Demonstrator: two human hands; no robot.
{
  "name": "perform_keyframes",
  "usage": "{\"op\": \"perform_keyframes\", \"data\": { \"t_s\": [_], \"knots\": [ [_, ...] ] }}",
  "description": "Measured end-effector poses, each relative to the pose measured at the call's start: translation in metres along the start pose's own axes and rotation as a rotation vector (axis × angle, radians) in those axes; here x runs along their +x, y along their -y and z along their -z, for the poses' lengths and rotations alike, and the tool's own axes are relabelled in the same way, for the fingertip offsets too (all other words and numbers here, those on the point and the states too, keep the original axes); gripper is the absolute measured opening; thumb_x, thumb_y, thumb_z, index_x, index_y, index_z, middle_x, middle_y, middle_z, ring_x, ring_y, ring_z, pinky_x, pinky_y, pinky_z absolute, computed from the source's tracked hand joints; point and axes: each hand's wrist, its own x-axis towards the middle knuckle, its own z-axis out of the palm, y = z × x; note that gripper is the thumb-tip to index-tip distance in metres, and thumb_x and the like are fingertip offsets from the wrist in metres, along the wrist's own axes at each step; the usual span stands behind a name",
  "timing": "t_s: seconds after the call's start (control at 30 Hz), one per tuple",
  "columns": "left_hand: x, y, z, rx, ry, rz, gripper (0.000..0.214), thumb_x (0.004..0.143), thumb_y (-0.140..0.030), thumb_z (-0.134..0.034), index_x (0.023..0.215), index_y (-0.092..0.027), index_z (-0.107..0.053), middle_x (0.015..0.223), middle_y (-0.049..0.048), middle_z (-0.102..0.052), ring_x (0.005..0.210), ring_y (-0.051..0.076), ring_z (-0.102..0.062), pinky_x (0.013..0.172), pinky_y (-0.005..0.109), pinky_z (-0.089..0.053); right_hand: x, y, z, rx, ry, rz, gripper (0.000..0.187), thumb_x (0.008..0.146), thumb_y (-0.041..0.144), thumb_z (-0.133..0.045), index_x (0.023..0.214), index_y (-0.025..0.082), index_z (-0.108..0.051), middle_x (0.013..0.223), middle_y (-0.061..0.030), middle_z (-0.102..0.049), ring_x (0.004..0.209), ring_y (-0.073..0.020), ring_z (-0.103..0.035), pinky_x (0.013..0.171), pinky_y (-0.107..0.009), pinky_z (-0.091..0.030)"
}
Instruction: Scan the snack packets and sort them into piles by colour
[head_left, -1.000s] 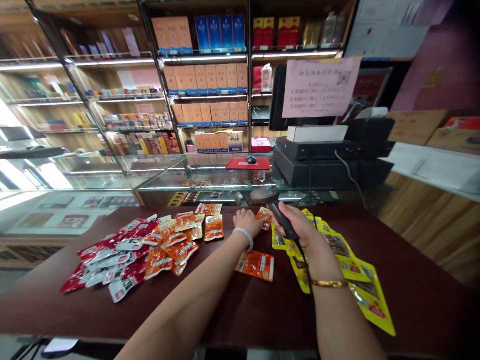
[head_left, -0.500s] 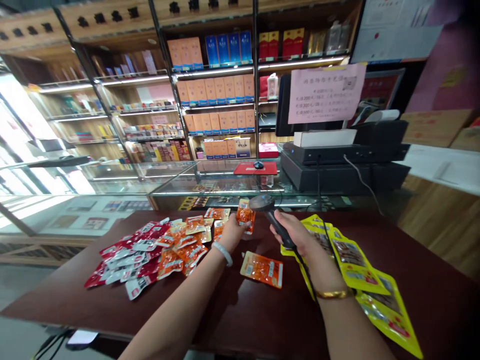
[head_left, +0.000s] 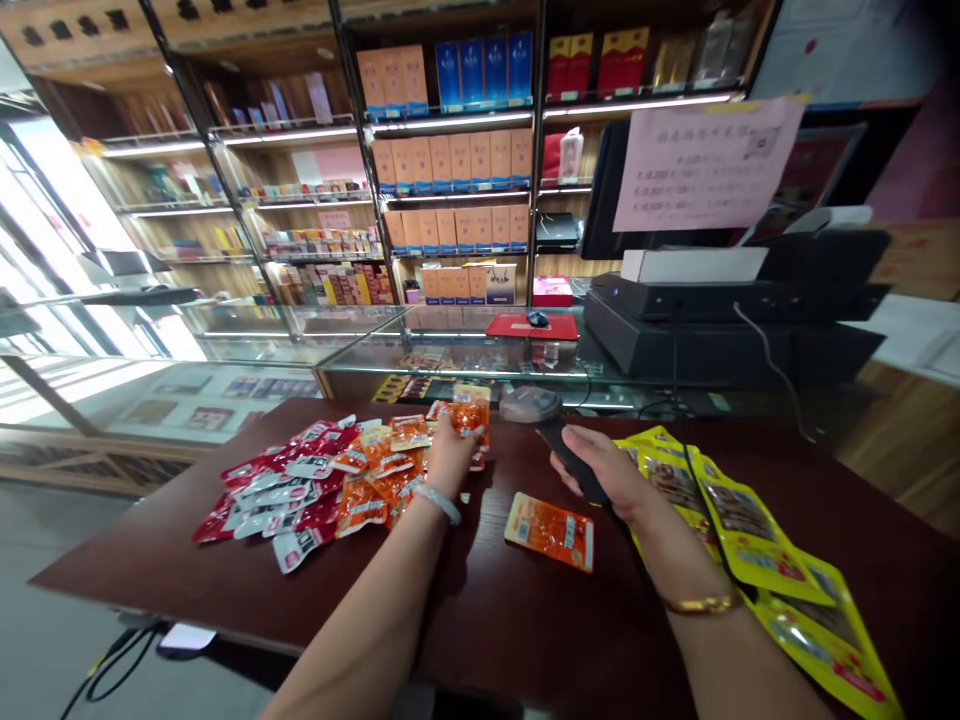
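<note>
My left hand [head_left: 448,455] is closed on a small orange snack packet [head_left: 471,411], held upright above the dark red table [head_left: 525,620]. My right hand [head_left: 607,475] grips the black handle of a barcode scanner [head_left: 531,405], whose grey head faces the packet from the right. To the left of the left hand is a pile of orange packets [head_left: 379,480] and beyond it a pile of red packets [head_left: 277,490]. One orange packet [head_left: 551,531] lies flat between my forearms. Several yellow packets [head_left: 742,530] are spread beside and under my right arm.
A glass display counter [head_left: 360,350] runs behind the table, with a black cash register and printer [head_left: 720,310] on it at right and a red mouse pad [head_left: 534,326]. Shelves of boxed goods [head_left: 450,160] fill the back wall. Cables [head_left: 112,665] hang off the table's left front corner.
My left hand picked an orange packet off the table by the yellow packets, lifted it and carried it left toward the orange pile. The scanner hand stayed beside it, and the camera view swung left.
</note>
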Motion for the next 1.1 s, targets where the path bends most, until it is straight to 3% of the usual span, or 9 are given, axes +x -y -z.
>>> {"op": "perform_keyframes", "data": {
  "t_s": [0.13, 0.2, 0.3, 0.37, 0.47, 0.6, 0.73, 0.87, 1.1],
  "knots": [
    [0.001, -0.012, 0.022, 0.422, -0.319, -0.066, 0.076, 0.072, -0.033, -0.073, 0.139, -0.016, -0.042, 0.14, 0.0188, -0.049, 0.133, 0.035, -0.041, 0.109, 0.049, -0.032, 0.002, -0.004, 0.002, -0.024, -0.014, 0.007, 0.043, 0.082, 0.061, -0.062, 0.078, 0.02, -0.051, 0.06, 0.0029, -0.056, 0.04, -0.0079, -0.045, 0.037, -0.02, -0.029],
    [-0.007, -0.02, 0.023, 0.497, -0.291, -0.186, 0.073, 0.073, -0.035, -0.072, 0.139, -0.019, -0.044, 0.144, 0.0159, -0.045, 0.136, 0.034, -0.036, 0.112, 0.047, -0.028, 0.002, -0.005, 0.004, -0.037, -0.023, -0.001, 0.044, 0.082, 0.062, -0.062, 0.079, 0.02, -0.052, 0.059, 0.0028, -0.056, 0.04, -0.0085, -0.045, 0.037, -0.02, -0.028],
    [-0.025, -0.027, 0.009, 0.512, 0.267, -0.371, 0.055, 0.072, -0.044, -0.074, 0.121, -0.025, -0.061, 0.122, 0.0097, -0.061, 0.12, 0.031, -0.05, 0.105, 0.04, -0.035, 0.002, -0.005, 0.008, -0.058, -0.027, -0.016, 0.045, 0.08, 0.064, -0.062, 0.079, 0.02, -0.053, 0.058, 0.0034, -0.056, 0.039, -0.0087, -0.045, 0.036, -0.02, -0.026],
    [-0.038, -0.028, -0.005, 0.525, 0.632, -0.457, 0.057, 0.058, -0.05, -0.083, 0.108, -0.027, -0.068, 0.114, 0.008, -0.063, 0.113, 0.031, -0.053, 0.101, 0.038, -0.038, 0.002, -0.004, 0.009, -0.078, -0.031, -0.007, 0.046, 0.08, 0.065, -0.062, 0.076, 0.02, -0.053, 0.058, 0.0034, -0.056, 0.039, -0.0084, -0.045, 0.037, -0.02, -0.027],
    [-0.054, -0.025, -0.022, 0.582, 0.758, -0.529, 0.064, 0.038, -0.049, -0.091, 0.094, -0.026, -0.07, 0.113, 0.0105, -0.062, 0.113, 0.035, -0.051, 0.098, 0.039, -0.038, 0.002, -0.004, 0.009, -0.114, -0.048, 0.011, 0.05, 0.079, 0.068, -0.061, 0.072, 0.02, -0.051, 0.058, 0.0032, -0.055, 0.04, -0.0084, -0.045, 0.038, -0.021, -0.028],
    [-0.051, -0.019, -0.025, 0.539, 0.701, -0.458, 0.037, 0.059, -0.04, -0.084, 0.085, -0.022, -0.065, 0.092, 0.0085, -0.066, 0.092, 0.028, -0.061, 0.082, 0.034, -0.044, 0.001, -0.002, 0.008, -0.136, -0.044, 0.013, 0.051, 0.079, 0.068, -0.06, 0.071, 0.019, -0.051, 0.057, 0.003, -0.055, 0.04, -0.0084, -0.044, 0.038, -0.021, -0.03],
    [-0.022, -0.013, -0.011, 0.31, 0.344, -0.188, 0.015, 0.086, -0.03, -0.058, 0.098, -0.022, -0.06, 0.082, 0.004, -0.066, 0.073, 0.019, -0.061, 0.067, 0.028, -0.042, -0.001, -0.003, 0.006, -0.122, -0.035, 0.0, 0.048, 0.08, 0.066, -0.062, 0.074, 0.019, -0.051, 0.058, 0.0028, -0.055, 0.04, -0.0082, -0.045, 0.037, -0.02, -0.028],
    [0.005, -0.003, 0.003, 0.108, 0.049, -0.086, 0.015, 0.091, -0.027, -0.047, 0.094, -0.021, -0.06, 0.077, 0.0024, -0.063, 0.071, 0.017, -0.059, 0.067, 0.027, -0.043, -0.001, -0.008, 0.003, -0.121, -0.002, -0.027, 0.048, 0.081, 0.066, -0.061, 0.076, 0.019, -0.052, 0.06, 0.0023, -0.057, 0.04, -0.0078, -0.045, 0.037, -0.02, -0.027],
    [0.011, 0.007, 0.0, -0.106, -0.063, -0.09, 0.018, 0.09, -0.028, -0.045, 0.084, -0.019, -0.059, 0.072, 0.0002, -0.058, 0.068, 0.014, -0.054, 0.065, 0.025, -0.043, 0.001, -0.017, -0.006, -0.156, 0.084, -0.089, 0.048, 0.08, 0.065, -0.063, 0.081, 0.018, -0.055, 0.059, 0.0029, -0.056, 0.038, -0.0072, -0.044, 0.036, -0.019, -0.025]
  ]
}}
